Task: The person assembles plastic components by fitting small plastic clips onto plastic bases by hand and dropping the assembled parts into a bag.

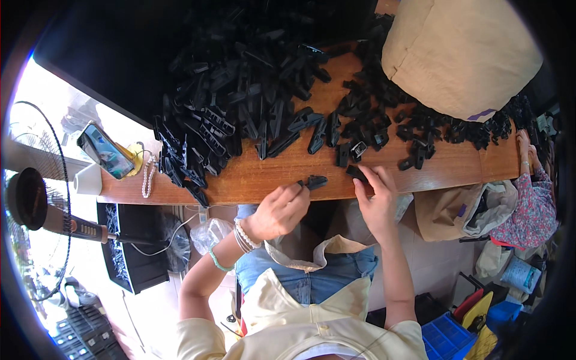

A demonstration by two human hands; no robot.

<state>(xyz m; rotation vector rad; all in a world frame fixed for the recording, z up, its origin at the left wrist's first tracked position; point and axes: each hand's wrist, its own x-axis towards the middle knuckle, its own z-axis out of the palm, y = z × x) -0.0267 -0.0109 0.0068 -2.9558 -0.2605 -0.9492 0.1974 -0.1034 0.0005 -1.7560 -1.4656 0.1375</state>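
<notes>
Over the front edge of the wooden table (258, 183), my left hand (279, 211) pinches a long black plastic clip-like piece (316, 182) between thumb and fingertips. A short gap to the right, my right hand (378, 201) holds a small black block-like piece (355, 172) in its fingers. A large heap of long black plastic pieces (210, 132) lies beyond my left hand. Beyond my right hand are many smaller black pieces (378, 123). A few long pieces (318, 133) lie between the two heaps.
A tan fabric bag (462, 60) stands at the far right, and a person in a floral sleeve (528, 207) sits beyond. A phone (107, 151), a white cup (88, 180) and a bead string (148, 177) are at the left end. A fan (27, 198) stands beside them.
</notes>
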